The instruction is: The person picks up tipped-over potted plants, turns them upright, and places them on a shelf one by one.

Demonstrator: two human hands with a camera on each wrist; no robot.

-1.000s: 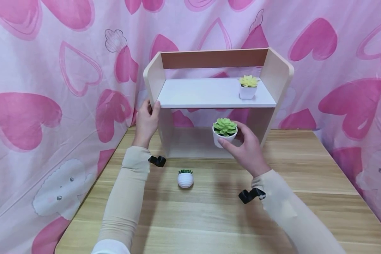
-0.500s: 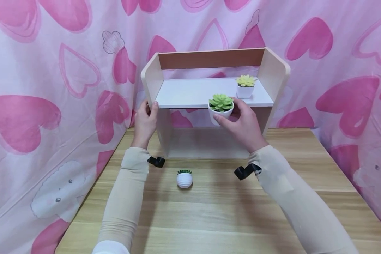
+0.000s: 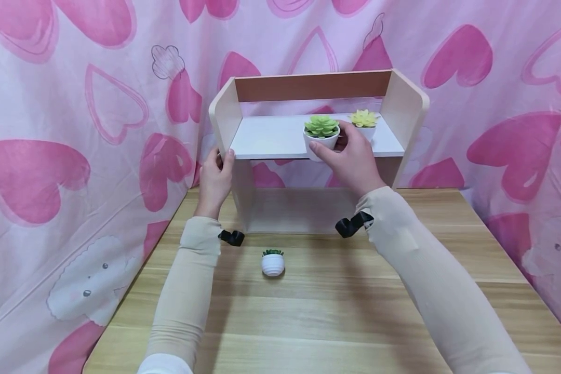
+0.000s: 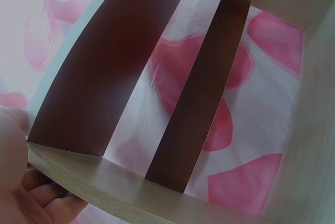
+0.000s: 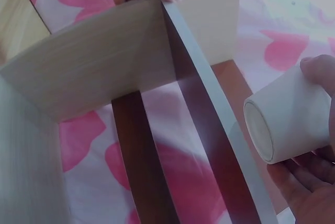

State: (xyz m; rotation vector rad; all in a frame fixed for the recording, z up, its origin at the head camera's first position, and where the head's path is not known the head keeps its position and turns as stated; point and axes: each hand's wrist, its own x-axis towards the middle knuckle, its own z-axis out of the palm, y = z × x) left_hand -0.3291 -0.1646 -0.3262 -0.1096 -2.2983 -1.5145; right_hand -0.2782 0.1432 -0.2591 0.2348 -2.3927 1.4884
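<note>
A small two-tier desk shelf (image 3: 271,137) stands on the table, and my left hand (image 3: 214,182) grips its left side panel by the front edge. In the left wrist view the fingers (image 4: 47,198) curl behind that panel. My right hand (image 3: 355,163) holds a potted light-green succulent (image 3: 321,136) by its white round pot, at the front edge of the upper board. The pot's base (image 5: 259,130) shows above the board's edge in the right wrist view. Partly behind the right hand, a yellow succulent (image 3: 363,118) in a white square pot sits on the upper board's right end.
On the table (image 3: 304,322) in front of the shelf stands a small dark-green succulent (image 3: 273,264) in a ribbed white pot. A pink heart-patterned curtain (image 3: 37,182) hangs along the left, back and right. Black wrist mounts (image 3: 350,225) stick out from the sleeves.
My right hand has lifted the light-green succulent from before the lower compartment up to the upper board's level. The left hand keeps its grip on the side panel.
</note>
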